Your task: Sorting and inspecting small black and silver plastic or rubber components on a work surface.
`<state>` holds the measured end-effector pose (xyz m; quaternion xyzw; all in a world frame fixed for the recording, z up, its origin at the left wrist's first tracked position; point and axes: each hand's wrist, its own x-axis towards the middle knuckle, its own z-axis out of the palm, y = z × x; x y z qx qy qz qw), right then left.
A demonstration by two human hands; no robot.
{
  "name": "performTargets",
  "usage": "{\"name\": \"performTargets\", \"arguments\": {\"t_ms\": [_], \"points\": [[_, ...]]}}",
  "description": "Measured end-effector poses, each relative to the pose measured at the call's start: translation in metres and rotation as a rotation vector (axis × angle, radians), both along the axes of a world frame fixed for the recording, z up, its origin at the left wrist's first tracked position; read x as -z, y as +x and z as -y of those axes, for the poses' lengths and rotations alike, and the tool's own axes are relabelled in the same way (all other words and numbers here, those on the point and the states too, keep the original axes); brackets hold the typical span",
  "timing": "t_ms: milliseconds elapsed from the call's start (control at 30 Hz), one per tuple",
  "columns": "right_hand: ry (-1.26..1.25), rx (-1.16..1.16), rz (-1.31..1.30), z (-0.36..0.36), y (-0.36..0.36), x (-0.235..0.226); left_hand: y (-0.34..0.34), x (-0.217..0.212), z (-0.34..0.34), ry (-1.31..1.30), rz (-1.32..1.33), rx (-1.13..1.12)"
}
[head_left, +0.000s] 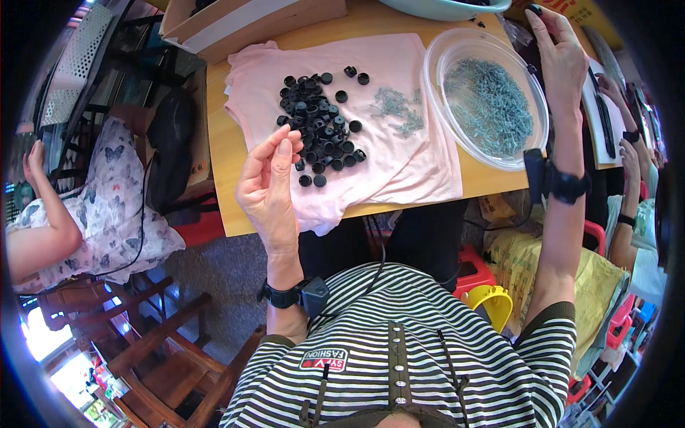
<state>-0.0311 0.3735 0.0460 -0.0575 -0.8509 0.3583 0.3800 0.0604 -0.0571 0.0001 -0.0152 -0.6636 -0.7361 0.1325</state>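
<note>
My left hand (270, 182) is raised over the near edge of the pink cloth (399, 157), fingers pinched together at the tips; whether something small sits between them I cannot tell. Just beyond it lies a heap of several black round caps (319, 125) on the cloth. A small scatter of grey screws (396, 110) lies to their right. My right hand (560, 53) reaches far out past the clear plastic bowl (435, 78) full of grey screws (489, 107), fingers on a dark thin object at the table's far right. Both wrists wear black bands.
A cardboard box (235, 21) stands at the table's far left corner, a pale basin (442, 8) at the back. A person in a butterfly-print dress (107, 207) sits at left. Another person's arms (628, 178) are at right. Wooden chair (157, 335), red stool and yellow bag lie below the wooden table (221, 150).
</note>
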Motion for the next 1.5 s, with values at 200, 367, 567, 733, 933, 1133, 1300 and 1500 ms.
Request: {"name": "performTargets", "arguments": {"t_ms": [200,367,567,733,933,1133,1300,1500], "points": [[0.427,0.132,0.136,0.076,-0.002,-0.004,0.004,0.016,0.028,-0.305,0.021,-0.068],[0.237,-0.474,0.271,0.211,0.043,0.014,0.004,0.007,0.03,-0.878,-0.009,-0.112],[0.139,-0.576,0.365,0.263,0.033,0.053,0.001,0.018,0.03,-0.795,0.034,-0.114],[0.159,-0.608,0.388,0.263,0.027,0.056,-0.002,0.019,0.026,-0.65,0.113,-0.047],[0.036,-0.575,0.385,0.259,0.041,0.052,-0.001,0.02,0.023,-0.627,0.055,-0.007],[-0.167,-0.564,0.385,0.251,0.056,0.051,-0.004,0.012,0.019,-0.768,-0.106,-0.056],[-0.121,-0.5,0.315,0.235,0.073,0.055,-0.006,0.007,0.009,-0.742,-0.171,-0.003],[0.017,-0.584,0.446,0.226,0.105,0.063,-0.013,0.006,-0.005,-0.85,-0.275,0.049]]}}
